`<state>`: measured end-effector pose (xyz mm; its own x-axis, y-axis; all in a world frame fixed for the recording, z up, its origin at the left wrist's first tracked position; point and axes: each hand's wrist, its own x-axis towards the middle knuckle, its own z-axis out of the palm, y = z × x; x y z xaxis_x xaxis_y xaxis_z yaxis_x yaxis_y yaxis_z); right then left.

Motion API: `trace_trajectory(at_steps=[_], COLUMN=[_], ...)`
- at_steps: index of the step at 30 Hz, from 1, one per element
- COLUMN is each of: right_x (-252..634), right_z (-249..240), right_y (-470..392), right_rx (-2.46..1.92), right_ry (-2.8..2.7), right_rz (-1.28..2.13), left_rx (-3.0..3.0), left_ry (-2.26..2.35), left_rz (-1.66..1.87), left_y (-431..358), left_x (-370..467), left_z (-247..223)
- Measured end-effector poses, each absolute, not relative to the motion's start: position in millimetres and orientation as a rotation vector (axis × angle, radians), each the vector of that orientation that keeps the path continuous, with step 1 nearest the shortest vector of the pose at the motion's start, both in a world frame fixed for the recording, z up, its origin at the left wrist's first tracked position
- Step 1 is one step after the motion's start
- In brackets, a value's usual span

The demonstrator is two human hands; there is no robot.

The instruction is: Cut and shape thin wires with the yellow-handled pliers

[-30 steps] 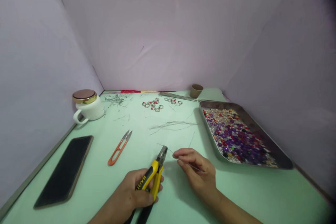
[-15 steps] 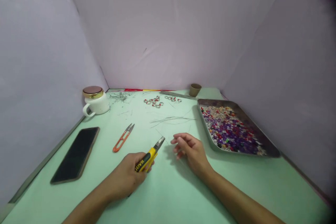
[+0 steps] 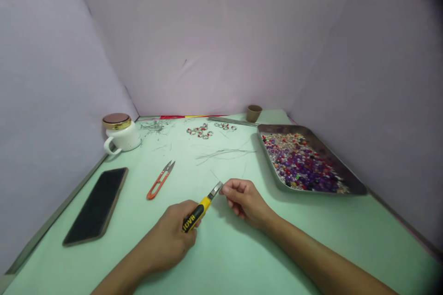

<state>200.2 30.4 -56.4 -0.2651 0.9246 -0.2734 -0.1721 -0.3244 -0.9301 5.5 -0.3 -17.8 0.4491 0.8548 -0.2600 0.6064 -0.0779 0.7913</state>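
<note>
My left hand point(image 3: 173, 235) is wrapped round the yellow-and-black handles of a pair of pliers point(image 3: 199, 214), whose metal jaws point up and to the right. At the jaw tips, the thumb and forefinger of my right hand point(image 3: 245, 200) are pinched together on a thin wire point(image 3: 215, 175). A short stretch of that wire shows, slanting up and left from the jaws; its other end is hidden by my fingers. Beyond my hands lie several loose straight wires point(image 3: 224, 151) and small wire rings with red beads point(image 3: 200, 131).
Orange thread snips point(image 3: 161, 180) and a dark phone point(image 3: 97, 205) lie to the left. Behind them stands a lidded white mug point(image 3: 126, 138) near wire scraps point(image 3: 154, 126). A metal tray point(image 3: 356, 186) of mixed beads sits right, with a small brown cup point(image 3: 254, 114) behind it.
My right hand's loosely bent fingers have closed into a pinch at the plier tips. The pliers have moved slightly right, meeting the fingers. The whole view has shifted a little.
</note>
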Motion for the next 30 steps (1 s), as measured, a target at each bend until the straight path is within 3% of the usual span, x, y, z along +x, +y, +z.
trace_trajectory(at_steps=[5,9,12,21,30], right_x=[201.3,198.2,196.1,192.1,190.2], right_z=[-54.9,-53.6,-54.8,-56.7,-56.2], right_y=[27.9,23.1,21.6,20.4,17.2], right_rx=[-1.107,-1.103,-1.122,-1.151,-1.152], right_ry=[-1.054,-1.047,-0.999,-0.962,-0.998], right_rz=[1.69,1.737,1.711,1.616,1.598], left_rx=[1.553,1.377,1.28,1.387,1.414], left_ry=[1.27,1.672,1.717,1.27,1.285], left_rz=[0.358,0.694,0.818,0.371,0.41], left_y=[9.1,31.2,37.9,-2.2,1.0], left_x=[1.4,-26.3,-42.1,-2.5,-4.6], left_z=[-15.1,-10.9,-4.9,-1.5,-0.2])
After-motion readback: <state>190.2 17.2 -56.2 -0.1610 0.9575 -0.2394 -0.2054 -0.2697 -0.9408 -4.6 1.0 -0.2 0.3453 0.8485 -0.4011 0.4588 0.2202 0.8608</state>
